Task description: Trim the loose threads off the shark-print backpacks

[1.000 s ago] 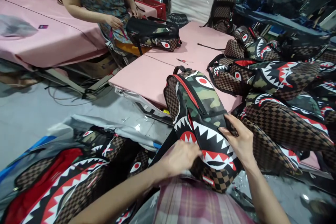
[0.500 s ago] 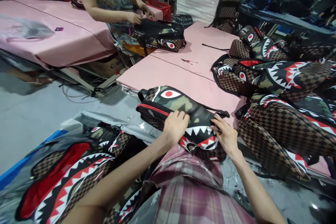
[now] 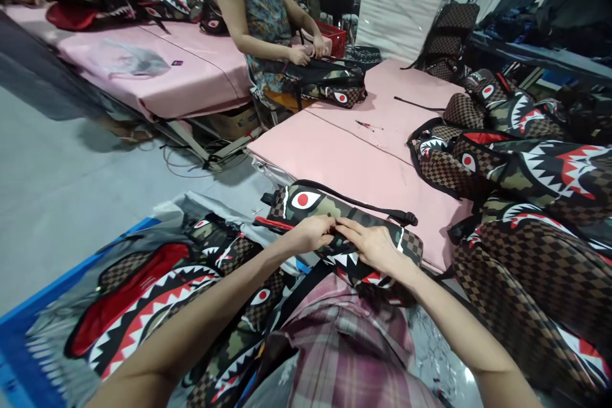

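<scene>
A backpack (image 3: 354,207) with camouflage, brown check and a printed shark face lies on its side at the near table edge, against the plaid clothing on my lap. My left hand (image 3: 313,234) rests on its upper side, fingers curled and fingertips pressed together; whatever they pinch is too small to make out. My right hand (image 3: 375,247) lies over the shark's mouth with its fingers stretched out, their tips meeting the left fingertips. Behind both hands a black strap (image 3: 382,209) runs along the bag's far edge. The bag's underside is hidden.
Similar backpacks (image 3: 530,280) are piled on the right of the pink table (image 3: 329,146). Small snips (image 3: 368,125) lie on it. More bags fill a plastic-lined blue container (image 3: 143,224) at lower left. Across the table, a person (image 3: 268,19) handles another backpack (image 3: 329,86).
My right hand has moved left from the bag's right end to meet my left hand. The backpack has turned slightly on the table edge. The view has swung left.
</scene>
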A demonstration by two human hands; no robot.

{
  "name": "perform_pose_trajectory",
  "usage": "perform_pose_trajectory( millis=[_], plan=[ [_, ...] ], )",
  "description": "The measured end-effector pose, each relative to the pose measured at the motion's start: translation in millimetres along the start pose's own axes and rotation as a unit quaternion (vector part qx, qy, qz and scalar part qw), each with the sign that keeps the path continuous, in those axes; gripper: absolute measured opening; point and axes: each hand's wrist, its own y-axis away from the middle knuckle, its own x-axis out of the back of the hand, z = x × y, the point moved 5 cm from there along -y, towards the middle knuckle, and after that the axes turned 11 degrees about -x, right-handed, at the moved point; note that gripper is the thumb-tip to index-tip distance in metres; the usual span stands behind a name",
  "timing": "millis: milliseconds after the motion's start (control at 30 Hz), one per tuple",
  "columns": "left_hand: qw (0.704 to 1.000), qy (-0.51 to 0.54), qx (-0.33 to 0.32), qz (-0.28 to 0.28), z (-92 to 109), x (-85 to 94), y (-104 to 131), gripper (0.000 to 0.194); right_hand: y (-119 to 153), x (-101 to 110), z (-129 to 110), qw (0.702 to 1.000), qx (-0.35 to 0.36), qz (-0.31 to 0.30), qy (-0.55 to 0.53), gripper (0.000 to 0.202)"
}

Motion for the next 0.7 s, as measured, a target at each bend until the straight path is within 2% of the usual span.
perform_pose_trajectory(
  millis=[67, 167, 233, 300, 367, 433, 500, 533, 600, 633, 700],
  plan=[
    [0.999, -0.032, 0.019, -0.01, 1, -2.3, 8, 0.021, -7, 4, -6, 0.999, 0.028, -0.013, 0.006, 0.059],
    [0.988, -0.126, 0.077, -0.05, 7, -3.3, 23, 0.03, -9, 7, -10, 0.998, 0.054, -0.032, -0.018, 0.05],
    [0.983, -0.15, 0.078, -0.067, 17, -3.7, 28, 0.032, -8, 8, -12, 0.997, 0.064, -0.042, -0.034, 0.047],
    [0.988, -0.128, 0.063, -0.062, 26, -0.9, 29, 0.027, -7, 8, -12, 0.997, 0.059, -0.042, -0.039, 0.046],
    [0.99, -0.123, 0.066, -0.032, 30, 12.4, 29, 0.026, -6, 10, -8, 0.997, 0.043, -0.04, -0.047, 0.047],
    [0.987, -0.13, 0.091, 0.001, 25, 37.7, 33, 0.025, -2, 17, 2, 0.996, 0.02, -0.032, -0.081, 0.038],
    [0.98, -0.124, 0.146, 0.049, 8, 72.7, 44, 0.022, 9, 28, 22, 0.99, -0.012, -0.018, -0.142, 0.019],
    [0.974, -0.104, 0.182, 0.09, -6, 91.2, 51, 0.02, 19, 33, 36, 0.983, -0.035, -0.006, -0.179, 0.012],
    [0.96, -0.064, 0.229, 0.147, -38, 116.1, 63, 0.018, 46, 38, 72, 0.965, -0.095, 0.019, -0.246, 0.02],
    [0.957, -0.013, 0.239, 0.162, -56, 118.2, 65, 0.018, 63, 37, 93, 0.95, -0.135, 0.047, -0.276, 0.024],
    [0.952, 0.115, 0.227, 0.168, -86, 99.7, 56, 0.026, 101, 26, 136, 0.916, -0.229, 0.094, -0.317, 0.03]
  ],
)
